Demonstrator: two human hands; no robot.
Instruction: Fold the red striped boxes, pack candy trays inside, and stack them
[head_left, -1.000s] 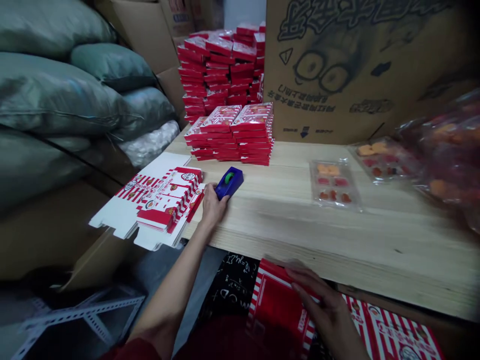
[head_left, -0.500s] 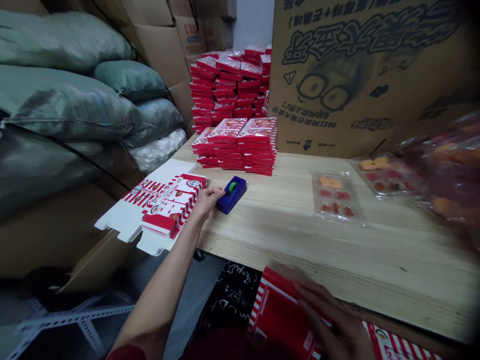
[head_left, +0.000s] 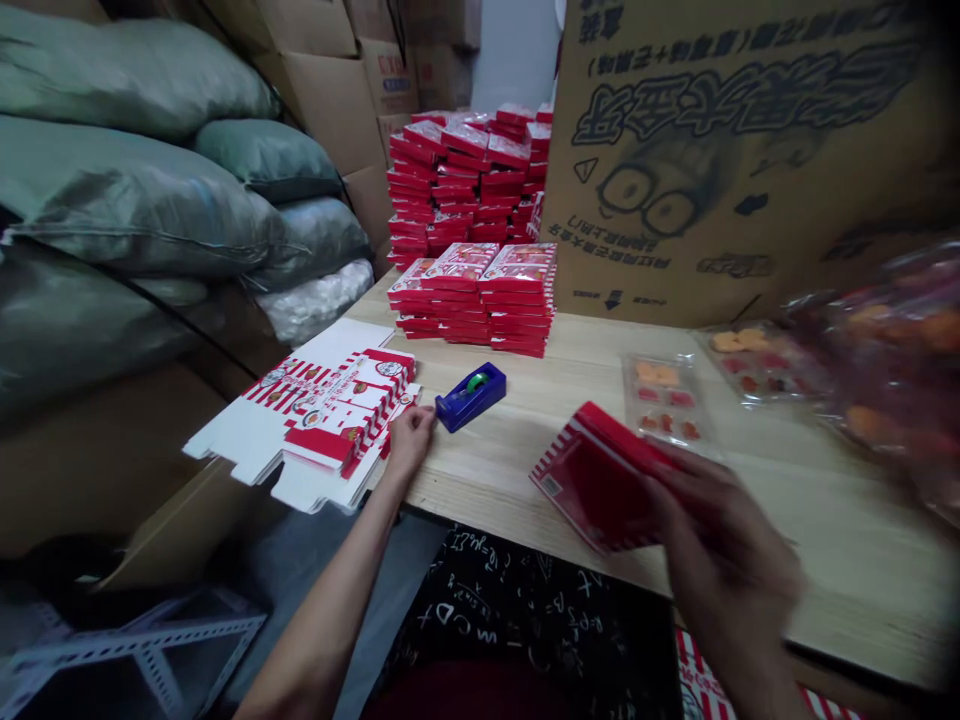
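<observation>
My left hand [head_left: 411, 438] is closed in a pinch at the cutter end of a blue tape dispenser [head_left: 480, 400] with a green core. Whatever lies between those fingertips is too small to make out. In my right hand [head_left: 727, 550], blurred by motion, is a red box [head_left: 600, 485] with striped edges, tilted above the front of the table; my fingers wrap its right end. Left of the dispenser lie flat printed cartons [head_left: 352, 400], red and white, stacked at the table's left edge.
Stacked finished red boxes [head_left: 517, 275] stand behind the dispenser, with a taller pile [head_left: 450, 180] farther back. Clear candy trays [head_left: 664, 400] lie to the right beside a blurred heap of packs [head_left: 907, 350]. A large cardboard box [head_left: 712, 170] backs the table; sacks [head_left: 135, 190] fill the left.
My right hand has raised the red box from below the table edge to above the tabletop. My left hand has drawn slightly toward me, and the dispenser has turned and shifted right.
</observation>
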